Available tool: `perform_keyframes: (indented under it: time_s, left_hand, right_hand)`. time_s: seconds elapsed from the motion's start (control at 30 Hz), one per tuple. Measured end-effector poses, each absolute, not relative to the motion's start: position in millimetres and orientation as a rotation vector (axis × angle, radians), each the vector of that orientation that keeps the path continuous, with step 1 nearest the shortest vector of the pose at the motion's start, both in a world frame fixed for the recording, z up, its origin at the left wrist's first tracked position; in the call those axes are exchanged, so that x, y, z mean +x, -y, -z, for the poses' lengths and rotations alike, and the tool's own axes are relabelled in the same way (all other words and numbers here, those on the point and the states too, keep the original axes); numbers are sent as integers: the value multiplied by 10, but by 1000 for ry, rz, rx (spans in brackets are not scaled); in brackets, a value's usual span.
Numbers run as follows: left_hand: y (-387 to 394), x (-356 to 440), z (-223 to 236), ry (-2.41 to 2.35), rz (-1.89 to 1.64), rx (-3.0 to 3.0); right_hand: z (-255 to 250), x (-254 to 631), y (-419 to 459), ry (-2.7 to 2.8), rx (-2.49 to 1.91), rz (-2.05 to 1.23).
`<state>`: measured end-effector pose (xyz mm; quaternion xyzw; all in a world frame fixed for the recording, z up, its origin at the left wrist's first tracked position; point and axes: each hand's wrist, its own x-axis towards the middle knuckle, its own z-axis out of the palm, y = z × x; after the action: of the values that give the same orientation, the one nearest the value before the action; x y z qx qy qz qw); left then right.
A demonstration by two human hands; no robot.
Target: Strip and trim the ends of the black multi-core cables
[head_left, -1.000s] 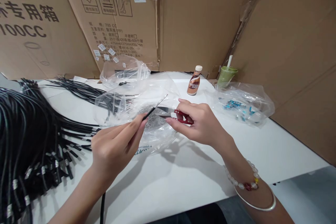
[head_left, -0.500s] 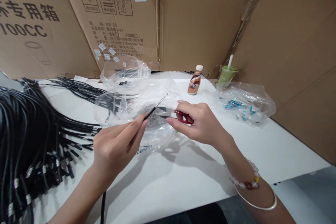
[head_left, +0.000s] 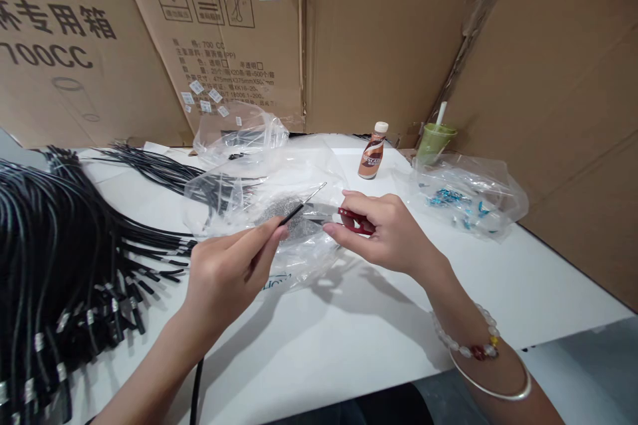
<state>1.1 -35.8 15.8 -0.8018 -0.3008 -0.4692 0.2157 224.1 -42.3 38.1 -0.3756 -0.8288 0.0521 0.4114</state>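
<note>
My left hand (head_left: pixel 229 272) pinches a thin black cable (head_left: pixel 292 214) near its end; bare silver wire sticks out of the tip, pointing up and right. The cable runs back under my left wrist toward the table's front edge. My right hand (head_left: pixel 381 234) is closed on red-handled thread snips (head_left: pixel 349 218), whose blades meet the cable's stripped end. Both hands hover over a clear plastic bag (head_left: pixel 259 212) lying on the white table (head_left: pixel 349 339), with a grey heap of fine metal bits inside it.
A big bundle of black cables (head_left: pixel 54 246) with metal bands covers the table's left side. A brown drink bottle (head_left: pixel 372 153), a green cup with a straw (head_left: pixel 432 141) and a plastic bag holding blue parts (head_left: pixel 466 196) stand at the back right. Cardboard walls (head_left: pixel 389 40) enclose the table.
Both hands have shifted slightly right and up in view with the cable and snips. The snip blades look closer together on the wire end.
</note>
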Motion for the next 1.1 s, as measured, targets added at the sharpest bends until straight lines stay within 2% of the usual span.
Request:
perform_keyframes:
  time_s: [0.37, 0.63, 0.77, 1.0, 1.1]
  left_hand:
    - [361, 4, -154, 827, 1311, -2189]
    - [325, -127, -238, 646, 988, -2195]
    - [498, -358, -341, 807, 827, -2195]
    - [1181, -720, -233, 1109, 916, -2423]
    - [1373, -757, -181, 1243, 790, -2407]
  right_hand:
    - [-358, 2238, 418, 2087, -988, -129]
    - [-365, 2243, 423, 2148, -1108, -134]
    - [-360, 2198, 463, 2204, -1084, -244]
    - [-276, 2002, 606, 2311, -876, -593]
    - [-242, 1938, 647, 2375, -825, -586]
